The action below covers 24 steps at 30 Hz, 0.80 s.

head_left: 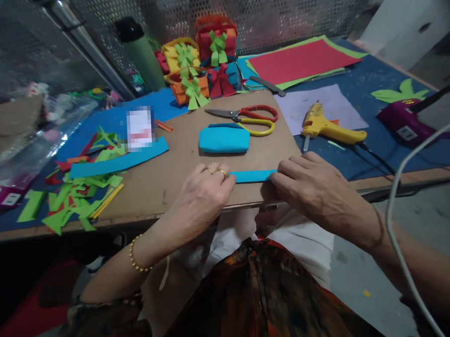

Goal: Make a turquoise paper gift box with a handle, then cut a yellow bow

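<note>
A narrow blue paper strip (253, 176) lies level on the cardboard sheet (180, 175) near the table's front edge. My left hand (207, 189) grips its left end with bent fingers. At the other end, the curled fingers of my right hand (303, 177) pinch the strip; both ends are hidden under the fingers. Just beyond it rests a small folded blue paper box (224, 140). Scissors (241, 115) with one red and one yellow handle loop lie behind the box, blades pointing left.
Green and red paper scraps (80, 194) and a wider blue strip (120, 160) lie left. A yellow glue gun (331, 126) sits right on lilac paper (324, 104). Behind stand paper bags with bows (192, 93), a flask (141, 58), coloured sheets (302, 61) and a cutter knife (268, 85).
</note>
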Each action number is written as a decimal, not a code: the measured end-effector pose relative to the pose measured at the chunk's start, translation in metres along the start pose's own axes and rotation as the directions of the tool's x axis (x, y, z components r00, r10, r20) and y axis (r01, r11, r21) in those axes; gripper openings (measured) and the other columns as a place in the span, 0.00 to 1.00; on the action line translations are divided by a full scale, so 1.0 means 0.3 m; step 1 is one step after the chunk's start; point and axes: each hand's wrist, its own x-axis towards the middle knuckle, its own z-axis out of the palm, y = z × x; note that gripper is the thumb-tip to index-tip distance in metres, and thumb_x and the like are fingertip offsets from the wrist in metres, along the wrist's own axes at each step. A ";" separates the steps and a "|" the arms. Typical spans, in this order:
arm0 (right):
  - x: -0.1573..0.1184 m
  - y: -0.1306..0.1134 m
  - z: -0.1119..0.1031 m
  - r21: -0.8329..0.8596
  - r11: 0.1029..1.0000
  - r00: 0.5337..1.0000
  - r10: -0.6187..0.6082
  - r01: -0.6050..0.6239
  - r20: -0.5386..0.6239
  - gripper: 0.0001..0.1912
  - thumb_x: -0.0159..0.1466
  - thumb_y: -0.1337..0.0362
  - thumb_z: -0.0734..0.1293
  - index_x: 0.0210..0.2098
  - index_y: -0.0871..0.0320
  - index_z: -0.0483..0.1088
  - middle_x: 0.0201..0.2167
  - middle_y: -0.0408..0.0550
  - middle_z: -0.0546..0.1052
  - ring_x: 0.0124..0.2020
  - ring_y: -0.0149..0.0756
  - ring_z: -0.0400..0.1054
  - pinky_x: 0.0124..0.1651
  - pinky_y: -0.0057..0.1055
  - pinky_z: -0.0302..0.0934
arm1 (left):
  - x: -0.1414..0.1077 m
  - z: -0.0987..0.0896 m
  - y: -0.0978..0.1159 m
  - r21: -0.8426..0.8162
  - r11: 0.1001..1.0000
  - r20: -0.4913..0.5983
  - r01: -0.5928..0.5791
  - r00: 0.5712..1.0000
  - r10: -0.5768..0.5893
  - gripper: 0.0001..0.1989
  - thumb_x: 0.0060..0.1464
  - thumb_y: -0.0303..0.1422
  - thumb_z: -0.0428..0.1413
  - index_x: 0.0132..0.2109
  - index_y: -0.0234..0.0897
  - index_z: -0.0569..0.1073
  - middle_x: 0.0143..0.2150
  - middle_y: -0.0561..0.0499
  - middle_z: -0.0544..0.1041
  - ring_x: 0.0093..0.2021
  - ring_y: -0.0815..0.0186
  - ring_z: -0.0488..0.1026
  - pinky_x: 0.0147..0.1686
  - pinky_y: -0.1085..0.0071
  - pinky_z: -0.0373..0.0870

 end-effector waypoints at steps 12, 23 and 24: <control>-0.009 0.071 0.072 0.219 0.956 0.980 0.199 -0.193 -0.003 0.11 0.72 0.67 0.61 0.36 0.58 0.73 0.31 0.50 0.77 0.32 0.40 0.67 0.38 0.34 0.55 | 0.014 0.092 -0.084 -0.480 0.856 0.024 0.194 0.978 -0.208 0.11 0.71 0.28 0.50 0.40 0.36 0.75 0.37 0.48 0.77 0.41 0.61 0.71 0.41 0.65 0.67; 0.030 0.086 0.055 0.352 0.866 0.933 0.307 -0.356 0.189 0.08 0.72 0.66 0.63 0.38 0.57 0.74 0.35 0.49 0.79 0.33 0.36 0.70 0.34 0.31 0.52 | 0.066 0.039 -0.080 -0.478 0.781 0.321 0.402 0.907 -0.271 0.04 0.67 0.25 0.51 0.42 0.37 0.68 0.37 0.49 0.73 0.38 0.61 0.69 0.39 0.65 0.65; 0.031 0.088 0.053 0.353 0.864 0.932 0.306 -0.358 0.195 0.09 0.72 0.66 0.63 0.38 0.57 0.74 0.35 0.49 0.78 0.33 0.36 0.69 0.34 0.31 0.52 | 0.064 0.041 -0.079 -0.467 0.796 0.307 0.386 0.915 -0.263 0.05 0.67 0.25 0.50 0.41 0.37 0.68 0.38 0.49 0.73 0.38 0.61 0.69 0.39 0.65 0.65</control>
